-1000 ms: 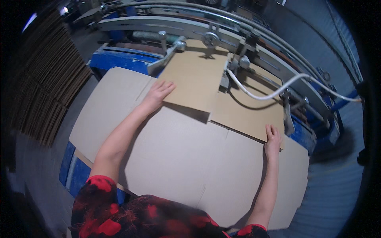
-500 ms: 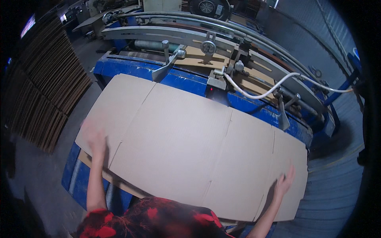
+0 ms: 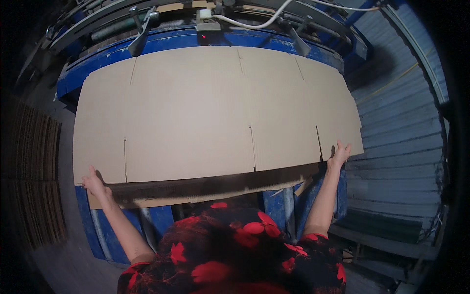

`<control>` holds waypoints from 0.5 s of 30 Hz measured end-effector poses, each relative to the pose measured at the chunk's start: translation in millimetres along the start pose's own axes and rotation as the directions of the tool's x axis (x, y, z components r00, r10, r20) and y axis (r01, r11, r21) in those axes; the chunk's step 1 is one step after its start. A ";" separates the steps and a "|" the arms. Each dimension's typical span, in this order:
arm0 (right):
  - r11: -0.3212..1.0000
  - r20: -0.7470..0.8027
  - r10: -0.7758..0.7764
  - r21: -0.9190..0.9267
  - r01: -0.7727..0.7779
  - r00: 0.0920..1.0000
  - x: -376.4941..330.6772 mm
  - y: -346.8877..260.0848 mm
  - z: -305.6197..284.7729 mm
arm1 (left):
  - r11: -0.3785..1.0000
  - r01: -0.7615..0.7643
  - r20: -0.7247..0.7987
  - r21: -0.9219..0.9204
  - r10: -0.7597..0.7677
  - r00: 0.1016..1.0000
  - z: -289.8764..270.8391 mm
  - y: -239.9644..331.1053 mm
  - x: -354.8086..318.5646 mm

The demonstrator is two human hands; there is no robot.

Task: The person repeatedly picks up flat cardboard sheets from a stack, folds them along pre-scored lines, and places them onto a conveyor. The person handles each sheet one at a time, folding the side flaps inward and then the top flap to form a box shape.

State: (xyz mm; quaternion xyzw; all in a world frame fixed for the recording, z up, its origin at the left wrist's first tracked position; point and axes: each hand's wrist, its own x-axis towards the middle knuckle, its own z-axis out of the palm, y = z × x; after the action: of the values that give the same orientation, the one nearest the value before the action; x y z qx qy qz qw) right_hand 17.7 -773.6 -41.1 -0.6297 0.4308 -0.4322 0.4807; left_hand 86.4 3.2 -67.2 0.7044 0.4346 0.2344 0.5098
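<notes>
A wide tan cardboard sheet (image 3: 191, 112) with creases and slots spans the blue machine bed in front of me. My left hand (image 3: 95, 185) grips its near left corner, with a finger pointing up over the edge. At the near right corner my right hand (image 3: 340, 155) holds the edge, thumb and forefinger showing on top and the other fingers partly hidden. The sheet's near edge stands raised above more cardboard (image 3: 210, 195) lying beneath it, with a dark gap between. Its far edge reaches the machine's blue front ledge (image 3: 166, 45).
Beyond the far edge are a sensor block (image 3: 205, 24) with a red light, a white cable (image 3: 249, 25) and two metal guide plates, one being the left guide (image 3: 139, 44). Tall cardboard stacks (image 3: 34, 171) stand at left; a corrugated metal surface (image 3: 396, 142) lies at right.
The view has turned and shifted toward the near side. Both hands have moved from lying over the sheet to its near corners and taken hold; the near edge is now lifted.
</notes>
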 end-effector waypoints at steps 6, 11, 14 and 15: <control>0.833 -0.109 0.022 0.552 0.042 0.994 -17.9 -50.8 -9.3 | 0.735 0.173 0.180 -0.656 -0.070 0.981 -21.5 28.9 -1.8; 0.404 0.142 0.385 0.862 -0.305 0.912 11.9 -32.6 -27.8 | 0.822 -0.130 -0.183 -0.555 0.032 0.983 -36.4 32.9 -2.3; 0.603 0.384 0.363 0.598 -0.528 0.849 20.4 -7.2 -19.3 | 0.751 -0.314 -0.264 -0.581 0.191 0.945 -30.9 31.6 -7.0; 0.598 0.506 0.359 0.521 -0.610 0.784 20.0 -1.7 -16.7 | 0.767 -0.304 -0.174 -0.565 0.250 0.953 -28.7 32.1 -9.6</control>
State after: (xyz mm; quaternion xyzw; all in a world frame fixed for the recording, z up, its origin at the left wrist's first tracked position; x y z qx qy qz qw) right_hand 6.9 -796.4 -34.1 -0.3394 0.3133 -0.2860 0.8395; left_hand 71.3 6.5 -25.9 0.5582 0.2545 0.4603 0.6417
